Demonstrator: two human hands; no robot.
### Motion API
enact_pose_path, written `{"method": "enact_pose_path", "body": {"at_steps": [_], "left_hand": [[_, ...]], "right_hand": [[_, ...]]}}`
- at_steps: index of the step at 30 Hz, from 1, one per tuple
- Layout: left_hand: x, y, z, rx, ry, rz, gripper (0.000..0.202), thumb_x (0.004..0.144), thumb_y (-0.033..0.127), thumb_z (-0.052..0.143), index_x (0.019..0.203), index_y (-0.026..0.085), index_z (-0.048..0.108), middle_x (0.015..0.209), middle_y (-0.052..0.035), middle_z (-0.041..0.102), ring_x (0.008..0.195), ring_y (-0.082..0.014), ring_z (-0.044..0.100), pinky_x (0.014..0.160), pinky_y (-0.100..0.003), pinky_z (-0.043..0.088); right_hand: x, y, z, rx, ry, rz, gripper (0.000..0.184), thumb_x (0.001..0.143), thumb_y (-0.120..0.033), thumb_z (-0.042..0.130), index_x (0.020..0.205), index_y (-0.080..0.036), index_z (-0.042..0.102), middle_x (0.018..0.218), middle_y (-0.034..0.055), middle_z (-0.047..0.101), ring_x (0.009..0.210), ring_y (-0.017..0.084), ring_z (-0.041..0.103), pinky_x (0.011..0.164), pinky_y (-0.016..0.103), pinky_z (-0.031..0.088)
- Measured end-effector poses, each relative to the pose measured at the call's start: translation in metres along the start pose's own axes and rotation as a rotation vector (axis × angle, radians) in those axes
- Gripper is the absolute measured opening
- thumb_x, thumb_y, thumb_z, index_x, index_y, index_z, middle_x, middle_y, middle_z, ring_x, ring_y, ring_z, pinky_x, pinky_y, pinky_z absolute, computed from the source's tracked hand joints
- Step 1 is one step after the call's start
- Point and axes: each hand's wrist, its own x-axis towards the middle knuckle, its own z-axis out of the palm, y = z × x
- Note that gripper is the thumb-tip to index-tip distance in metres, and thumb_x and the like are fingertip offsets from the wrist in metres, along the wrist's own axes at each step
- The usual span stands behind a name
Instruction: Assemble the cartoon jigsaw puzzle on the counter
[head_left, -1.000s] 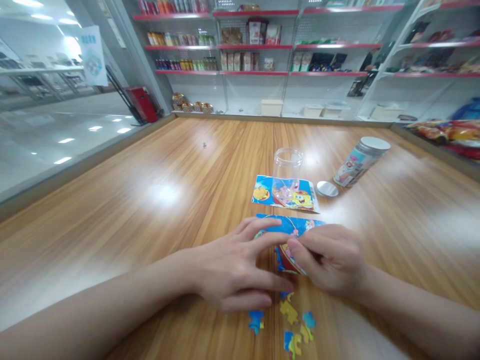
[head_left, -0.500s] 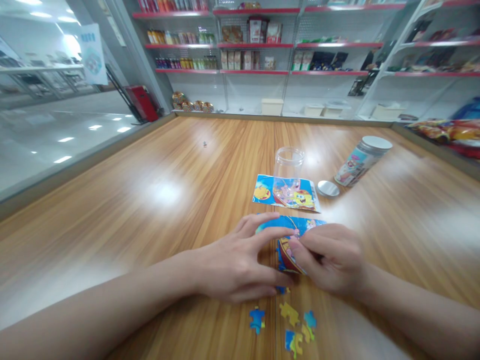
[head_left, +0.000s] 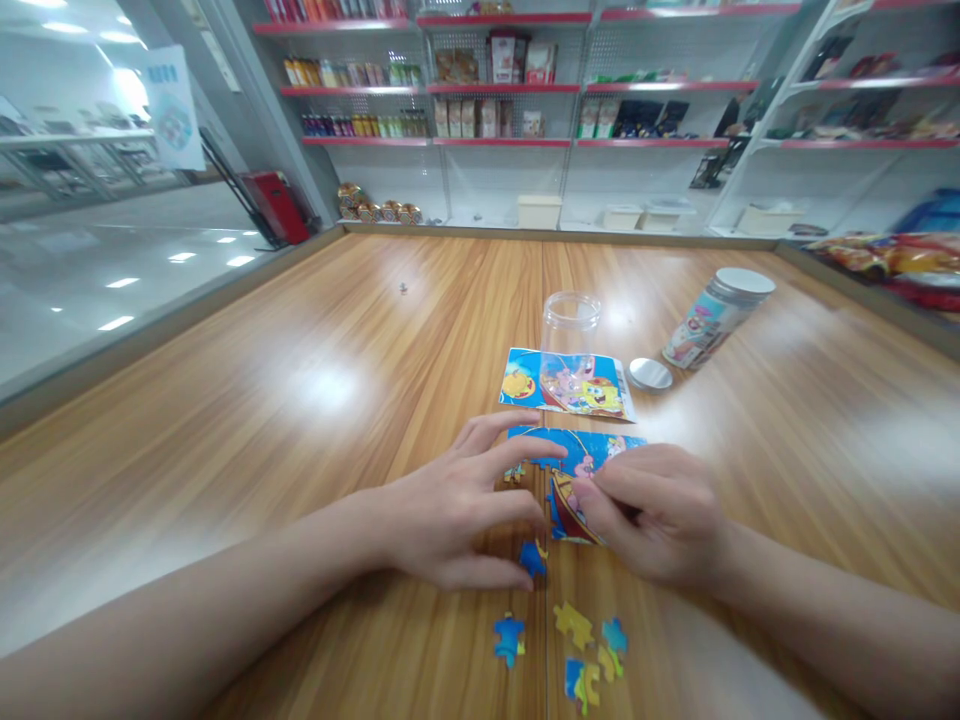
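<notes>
- Holding nothing, the splayed left hand (head_left: 469, 505), thumb by a blue jigsaw piece (head_left: 532, 557).
- Curled right hand (head_left: 656, 510) over the jigsaw puzzle (head_left: 583, 464); cannot tell if it pinches anything.
- Puzzle lying nearside of the SpongeBob card (head_left: 606, 396).

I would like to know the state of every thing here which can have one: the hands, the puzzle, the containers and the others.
Puzzle: partly assembled
Loose pieces: lying separate from the puzzle
Left hand: open, spread
Right hand: curled, at the puzzle; any grip hidden
Clear jar: uncovered
Silver lid: off, lying flat
Canister: closed
Picture card: lying picture side up
</notes>
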Motion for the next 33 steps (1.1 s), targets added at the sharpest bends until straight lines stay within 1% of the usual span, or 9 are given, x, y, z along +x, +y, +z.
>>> {"method": "enact_pose_path", "body": {"at_steps": [2, 8, 15, 18, 22, 24, 26, 28, 33], "left_hand": [[0.0, 0.001, 0.001, -0.008, -0.003, -0.015, 0.039, 0.08, 0.05, 0.076, 0.106, 0.022, 0.069, 0.147, -0.0133, 0.046, 0.145, -0.0404, 0.028, 0.119, -0.063, 0.028], [0.0, 0.004, 0.004, -0.033, -0.007, -0.057, 0.02, 0.083, 0.039, 0.073, 0.093, 0.021, 0.071, 0.148, -0.0109, 0.045, 0.148, -0.0396, 0.024, 0.12, -0.063, 0.024], [-0.005, -0.008, -0.001, -0.026, -0.027, -0.064, 0.018, 0.083, 0.033, 0.072, 0.098, 0.022, 0.069, 0.147, -0.0117, 0.046, 0.143, -0.0379, 0.033, 0.119, -0.065, 0.022], [-0.006, -0.01, -0.003, -0.019, -0.011, -0.092, 0.025, 0.083, 0.031, 0.071, 0.105, 0.021, 0.066, 0.146, -0.0119, 0.047, 0.141, -0.0369, 0.035, 0.12, -0.063, 0.023], [-0.005, -0.013, -0.003, -0.006, 0.025, -0.116, 0.036, 0.08, 0.039, 0.074, 0.108, 0.02, 0.064, 0.143, -0.0129, 0.05, 0.14, -0.0366, 0.036, 0.121, -0.062, 0.023], [-0.005, -0.014, -0.003, 0.002, 0.03, -0.107, 0.04, 0.081, 0.04, 0.074, 0.113, 0.02, 0.063, 0.143, -0.0135, 0.05, 0.141, -0.0358, 0.036, 0.121, -0.06, 0.023], [-0.004, -0.016, -0.004, 0.004, 0.029, -0.104, 0.042, 0.082, 0.038, 0.073, 0.117, 0.02, 0.061, 0.143, -0.0139, 0.05, 0.141, -0.0342, 0.036, 0.122, -0.059, 0.023], [-0.004, -0.017, -0.004, 0.01, 0.028, -0.105, 0.04, 0.083, 0.037, 0.072, 0.117, 0.02, 0.061, 0.142, -0.0139, 0.051, 0.141, -0.0329, 0.037, 0.123, -0.058, 0.022], [-0.004, -0.021, -0.005, 0.026, 0.052, -0.121, 0.036, 0.083, 0.038, 0.073, 0.113, 0.02, 0.062, 0.14, -0.0133, 0.053, 0.14, -0.0322, 0.037, 0.123, -0.058, 0.022]], "right_hand": [[0.0, 0.0, 0.0, 0.001, -0.002, 0.004, 0.037, 0.088, -0.011, 0.06, 0.056, -0.018, 0.043, 0.049, -0.0061, 0.038, 0.044, 0.007, 0.032, 0.046, 0.027, 0.024], [0.0, 0.001, 0.002, 0.001, -0.004, 0.001, 0.036, 0.088, -0.012, 0.06, 0.057, -0.018, 0.044, 0.05, -0.0059, 0.037, 0.045, 0.007, 0.032, 0.047, 0.027, 0.025], [0.0, 0.001, 0.001, 0.001, -0.022, 0.004, 0.038, 0.088, -0.012, 0.059, 0.056, -0.019, 0.04, 0.049, -0.0063, 0.035, 0.044, 0.007, 0.031, 0.046, 0.028, 0.023], [0.001, 0.0, 0.001, 0.009, -0.018, -0.005, 0.039, 0.089, -0.012, 0.058, 0.056, -0.019, 0.039, 0.048, -0.0065, 0.034, 0.043, 0.007, 0.031, 0.046, 0.028, 0.023], [0.0, 0.001, 0.0, 0.012, -0.012, -0.004, 0.041, 0.09, -0.012, 0.058, 0.055, -0.019, 0.038, 0.047, -0.0067, 0.034, 0.042, 0.007, 0.03, 0.046, 0.028, 0.022], [0.001, 0.001, 0.0, 0.011, -0.046, 0.014, 0.035, 0.09, -0.013, 0.058, 0.058, -0.019, 0.046, 0.05, -0.0057, 0.041, 0.045, 0.008, 0.035, 0.048, 0.028, 0.025], [0.003, 0.001, 0.0, 0.008, -0.116, 0.02, 0.02, 0.09, -0.015, 0.059, 0.07, -0.018, 0.06, 0.059, -0.0028, 0.053, 0.054, 0.01, 0.045, 0.054, 0.029, 0.032], [0.006, 0.0, 0.001, -0.006, -0.198, 0.004, 0.011, 0.09, -0.017, 0.059, 0.084, -0.018, 0.068, 0.07, 0.0008, 0.061, 0.064, 0.014, 0.05, 0.062, 0.031, 0.038], [0.008, -0.002, 0.006, -0.051, -0.383, -0.015, 0.015, 0.093, -0.023, 0.059, 0.093, -0.017, 0.073, 0.081, 0.0058, 0.063, 0.079, 0.02, 0.053, 0.072, 0.036, 0.042]]}}
